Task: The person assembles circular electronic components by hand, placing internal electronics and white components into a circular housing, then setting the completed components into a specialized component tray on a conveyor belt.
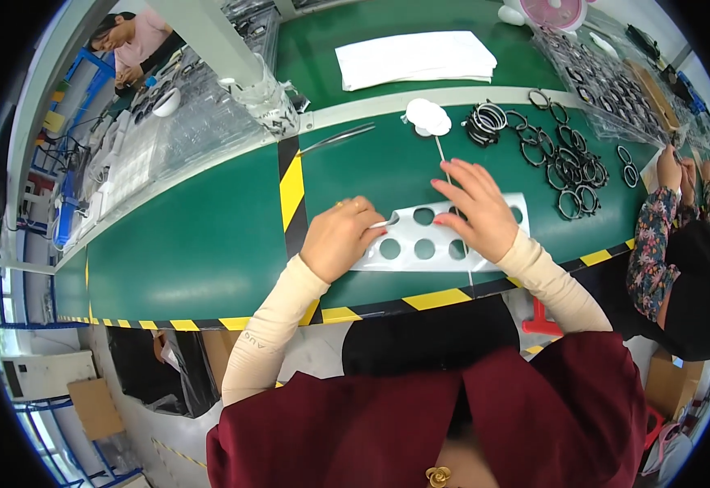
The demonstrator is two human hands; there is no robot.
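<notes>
On the green mat before me lies a white sheet [406,236] punched with rows of round holes. My left hand [340,238] is closed on its left end, where the edge curls up between thumb and fingers. Over the right part of the sheet, my right hand [482,213] has its fingers spread, the thumb apart from the index finger. Whether it touches the sheet I cannot tell. Past the right fingertips is a small pile of white round discs [427,118]. A thin pale line runs from the discs toward that hand; its kind is unclear.
Tweezers [337,139] lie at the far left beside yellow-black tape [291,195]. Black rings [570,163] are scattered at right, near a ring stack [485,124]. White sheets [416,60] lie beyond a rail. A metal post [225,49] rises at left; a co-worker's sleeve [656,244] is at right.
</notes>
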